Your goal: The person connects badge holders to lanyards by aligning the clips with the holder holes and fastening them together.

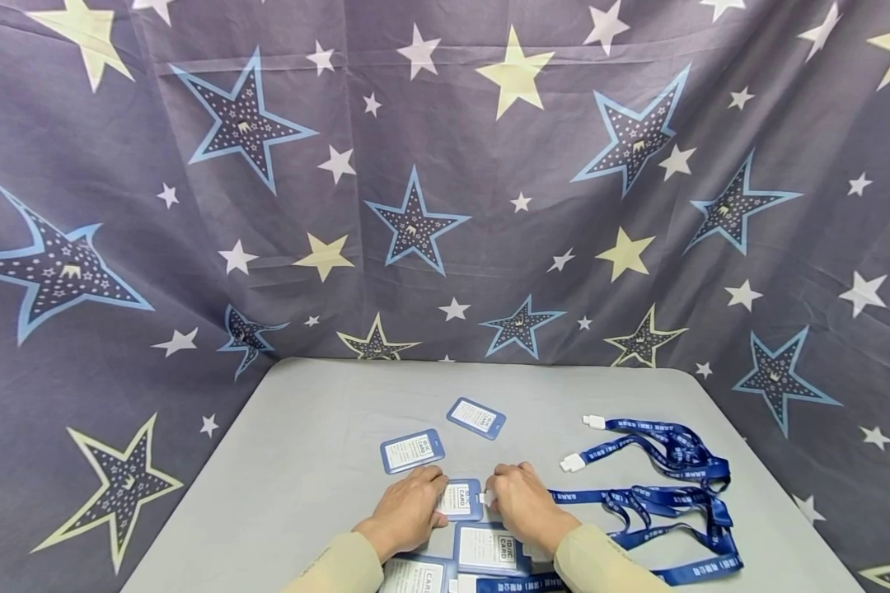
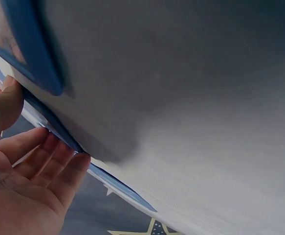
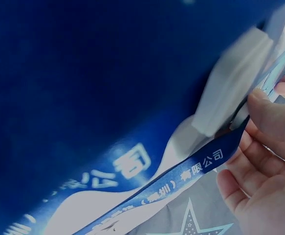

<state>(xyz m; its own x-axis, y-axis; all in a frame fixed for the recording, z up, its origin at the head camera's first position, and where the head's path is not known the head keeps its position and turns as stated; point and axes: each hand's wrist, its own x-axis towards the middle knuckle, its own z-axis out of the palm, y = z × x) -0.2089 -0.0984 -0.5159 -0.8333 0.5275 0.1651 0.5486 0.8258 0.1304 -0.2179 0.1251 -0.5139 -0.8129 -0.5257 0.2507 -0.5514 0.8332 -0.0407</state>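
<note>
My left hand (image 1: pixel 408 512) grips a blue-framed ID card holder (image 1: pixel 461 500) by its two long edges, thumb on the near edge and fingertips along the far one. At the holder's right end, my right hand (image 1: pixel 525 506) pinches the white plastic clip (image 1: pixel 488 497) of a dark blue lanyard (image 1: pixel 582 497). The clip meets the holder's slotted end. In the right wrist view the lanyard strap (image 3: pixel 181 174), printed with white characters, runs away from my fingers. Just below my hands lies another card holder (image 1: pixel 489 548), its right end by my right wrist.
Two card holders without lanyards, one nearer (image 1: pixel 412 450) and one farther (image 1: pixel 476 417), lie beyond my hands. Another holder (image 1: pixel 415 575) sits at the near edge of view. More blue lanyards (image 1: pixel 675 449) with white clips (image 1: pixel 573 462) are heaped on the right of the grey table (image 1: pixel 304 428).
</note>
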